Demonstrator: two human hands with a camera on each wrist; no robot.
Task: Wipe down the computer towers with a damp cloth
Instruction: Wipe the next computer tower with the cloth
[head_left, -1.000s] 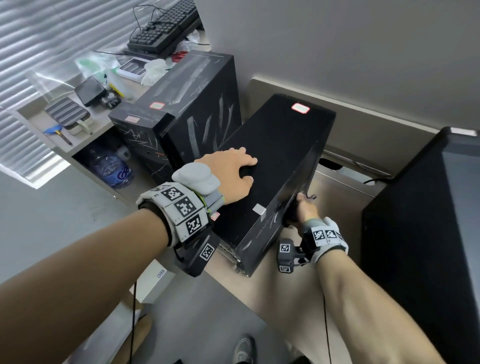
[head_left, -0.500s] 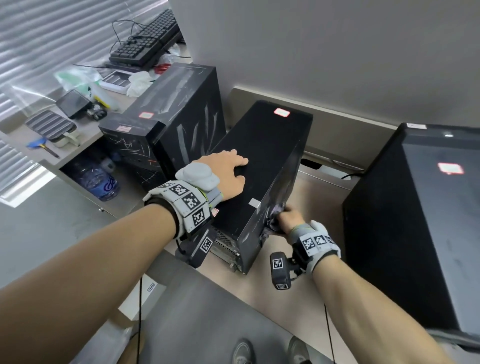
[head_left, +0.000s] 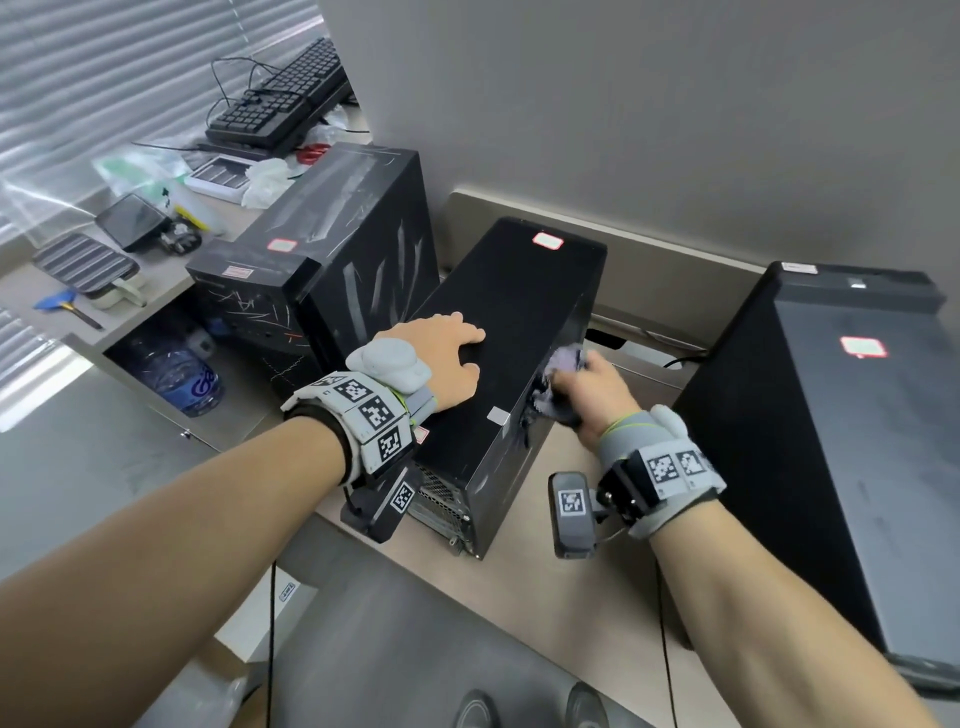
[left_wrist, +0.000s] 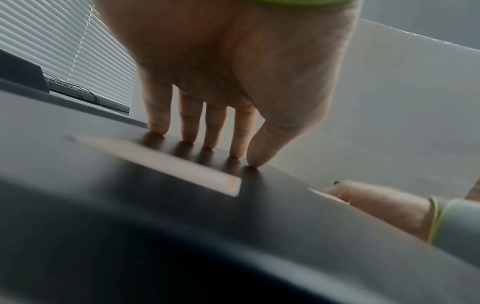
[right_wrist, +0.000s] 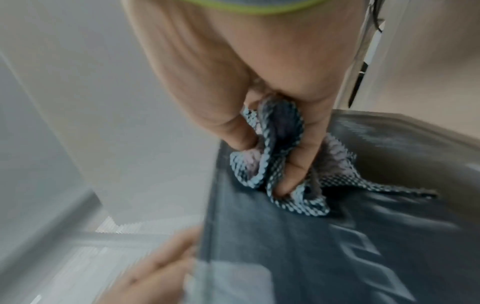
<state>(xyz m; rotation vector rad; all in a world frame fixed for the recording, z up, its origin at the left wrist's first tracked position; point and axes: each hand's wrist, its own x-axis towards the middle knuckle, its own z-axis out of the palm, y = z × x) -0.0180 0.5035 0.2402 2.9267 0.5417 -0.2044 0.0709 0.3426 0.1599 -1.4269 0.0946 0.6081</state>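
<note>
Three black computer towers stand on a beige desk. The middle tower has a red-edged sticker on top. My left hand rests on its top, its straight fingers touching the panel. My right hand grips a bunched grey-blue woven cloth and presses it against the tower's right side near the top edge. In the right wrist view the cloth is pinched between thumb and fingers on the streaked dark panel. The left tower shows pale wipe streaks. The right tower is dusty.
A lower shelf at the left holds keyboards, a small tablet, a white wad and a blue brush. A water bottle lies beneath it. Cables run behind the towers by the wall. Shoes show at the bottom.
My right hand has moved up the middle tower's right side with the cloth, from low near the front corner to just under the top edge. The left hand stays on top.
</note>
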